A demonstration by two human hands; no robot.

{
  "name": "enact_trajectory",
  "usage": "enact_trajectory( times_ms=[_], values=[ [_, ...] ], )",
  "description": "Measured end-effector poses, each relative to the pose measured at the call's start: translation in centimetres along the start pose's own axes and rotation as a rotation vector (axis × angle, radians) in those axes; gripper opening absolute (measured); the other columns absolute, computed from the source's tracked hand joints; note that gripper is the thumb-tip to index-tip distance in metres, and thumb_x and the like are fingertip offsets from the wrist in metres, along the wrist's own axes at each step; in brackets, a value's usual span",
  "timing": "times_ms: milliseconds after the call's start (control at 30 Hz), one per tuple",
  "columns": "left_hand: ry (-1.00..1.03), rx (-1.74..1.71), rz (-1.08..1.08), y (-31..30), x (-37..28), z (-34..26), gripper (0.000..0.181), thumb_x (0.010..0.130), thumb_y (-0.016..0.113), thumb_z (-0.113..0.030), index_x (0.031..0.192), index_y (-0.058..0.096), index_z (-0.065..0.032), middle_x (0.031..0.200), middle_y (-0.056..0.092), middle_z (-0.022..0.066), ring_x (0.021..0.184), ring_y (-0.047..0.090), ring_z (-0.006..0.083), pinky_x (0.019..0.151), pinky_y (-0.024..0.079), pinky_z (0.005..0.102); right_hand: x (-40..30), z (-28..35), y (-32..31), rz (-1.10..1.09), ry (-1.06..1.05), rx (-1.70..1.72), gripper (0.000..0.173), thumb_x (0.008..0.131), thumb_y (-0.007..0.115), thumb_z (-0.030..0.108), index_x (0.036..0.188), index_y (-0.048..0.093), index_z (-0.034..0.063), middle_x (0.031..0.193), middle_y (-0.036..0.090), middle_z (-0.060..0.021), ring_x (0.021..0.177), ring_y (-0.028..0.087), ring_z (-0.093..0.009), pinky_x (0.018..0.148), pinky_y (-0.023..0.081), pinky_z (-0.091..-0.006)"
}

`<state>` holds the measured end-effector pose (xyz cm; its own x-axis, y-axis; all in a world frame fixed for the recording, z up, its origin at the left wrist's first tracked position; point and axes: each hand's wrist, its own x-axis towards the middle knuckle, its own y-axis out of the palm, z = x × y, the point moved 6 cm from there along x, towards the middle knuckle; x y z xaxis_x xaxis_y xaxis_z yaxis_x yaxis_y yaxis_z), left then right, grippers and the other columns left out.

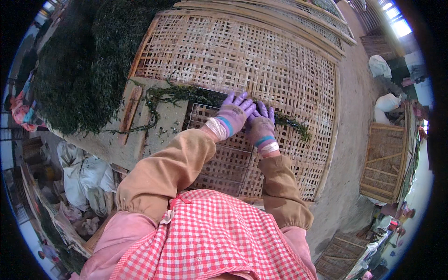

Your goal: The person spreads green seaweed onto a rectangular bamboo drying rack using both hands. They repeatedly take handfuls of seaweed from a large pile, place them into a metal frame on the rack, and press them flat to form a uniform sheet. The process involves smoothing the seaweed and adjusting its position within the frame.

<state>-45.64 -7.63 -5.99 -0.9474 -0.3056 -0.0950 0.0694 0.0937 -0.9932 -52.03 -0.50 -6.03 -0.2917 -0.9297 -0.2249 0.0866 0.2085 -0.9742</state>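
Both hands wear purple-palmed work gloves with taped wrists. My left hand (232, 113) lies palm down, fingers spread, on a band of dark green seaweed (189, 93) that runs across a woven bamboo mat (280, 59). Beside it on the right, my right hand (261, 124) presses on the same band with its fingers slightly apart. The two hands are close together near the top edge of a thin rectangular wire frame (220, 146), which rests on the mat. The strand's right end (297, 127) trails past my right hand. What lies under the palms is hidden.
A large heap of dark green seaweed (84, 70) stands at the upper left. Near it a wooden strip (131, 108) lies on a board with loose strands. More bamboo mats (301, 17) are stacked beyond. White sacks (84, 175) sit at lower left; a person (24, 108) is at far left.
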Motion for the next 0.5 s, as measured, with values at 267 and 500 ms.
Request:
enact_trajectory(
  times_ms=[267, 500],
  values=[
    [-0.116, -0.033, 0.268, -2.5, -1.1, 0.5, 0.050, 0.095, 0.041, -0.019, 0.145, 0.046, -0.0151, 0.157, 0.036, 0.0037, 0.149, 0.024, 0.0275, 0.120, 0.010, 0.0560, -0.9, -3.8, 0.1, -0.180, 0.316, 0.351, 0.036, 0.095, 0.052, 0.028, 0.129, 0.061, 0.0228, 0.143, 0.054, -0.0004, 0.145, 0.032, -0.027, 0.121, 0.013, -0.0519],
    [-0.234, 0.035, 0.264, 0.8, -1.6, 1.5, 0.054, 0.099, 0.034, -0.023, 0.152, 0.034, -0.0139, 0.163, 0.025, 0.0049, 0.152, 0.013, 0.0257, 0.121, 0.005, 0.0546, 0.8, 1.1, 0.1, 0.007, 0.003, 0.104, 0.052, 0.095, 0.051, 0.025, 0.146, 0.044, 0.0207, 0.156, 0.038, -0.0023, 0.151, 0.019, -0.026, 0.122, 0.005, -0.0528]
  ],
)
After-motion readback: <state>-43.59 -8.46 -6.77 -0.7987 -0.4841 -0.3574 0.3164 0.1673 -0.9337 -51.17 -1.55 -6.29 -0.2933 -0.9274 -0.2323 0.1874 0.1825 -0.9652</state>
